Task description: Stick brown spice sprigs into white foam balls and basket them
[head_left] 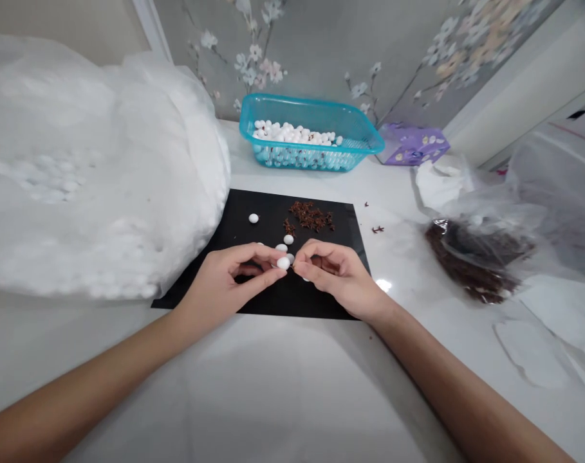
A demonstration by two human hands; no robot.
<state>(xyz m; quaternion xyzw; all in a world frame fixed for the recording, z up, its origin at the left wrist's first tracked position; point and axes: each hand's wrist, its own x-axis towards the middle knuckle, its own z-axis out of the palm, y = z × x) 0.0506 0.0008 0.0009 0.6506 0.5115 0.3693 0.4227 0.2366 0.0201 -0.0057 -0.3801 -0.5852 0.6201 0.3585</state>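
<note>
Between the thumb and fingertips of my left hand (234, 273) is a small white egg-shaped ball (283, 263). Close beside it, my right hand (338, 273) pinches a tiny reddish-brown piece (293, 265) that meets or nearly meets the ball's right side. Both hands are over a black mat (297, 305). More white balls lie around the fingers, partly hidden, with one loose ball (288, 239) just beyond them and another ball (253, 218) farther left. A pile of small brown star-shaped pieces (314, 217) rests on the mat's far side.
A blue plastic basket (311, 157) of white balls stands at the back, next to a purple packet (412, 145). To the left bulges a big translucent bag (103, 173) full of white balls. At right lies a clear bag (475, 257) of brown pieces. Stray pieces (378, 229) lie nearby.
</note>
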